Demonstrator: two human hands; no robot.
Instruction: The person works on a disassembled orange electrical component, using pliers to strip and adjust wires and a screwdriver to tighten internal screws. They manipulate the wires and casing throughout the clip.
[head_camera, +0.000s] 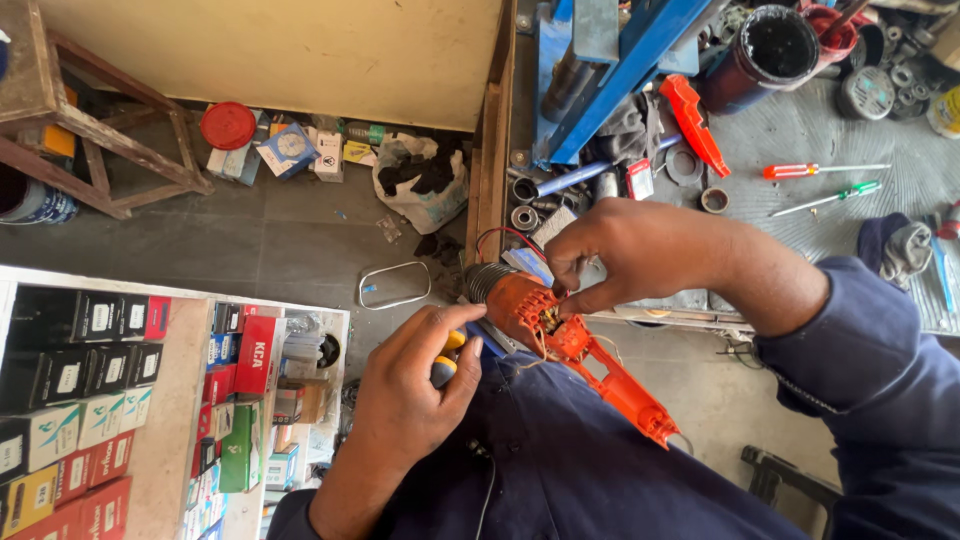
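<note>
An orange power-tool body (560, 340) with its casing open lies across my lap, its metal front end (483, 280) pointing left and red wires looping above it. My right hand (640, 250) pinches at the wiring inside the open housing with thumb and forefinger. My left hand (415, 375) is closed around a yellow and blue screwdriver handle (447, 360) right beside the tool's front end. I wear dark blue sleeves.
A shelf of small boxes (90, 400) stands at lower left. A wooden stool (60, 110) is at upper left. On the mat at right lie a red screwdriver (800, 170), a green screwdriver (830, 198), an orange cover piece (695, 125), rags and metal parts.
</note>
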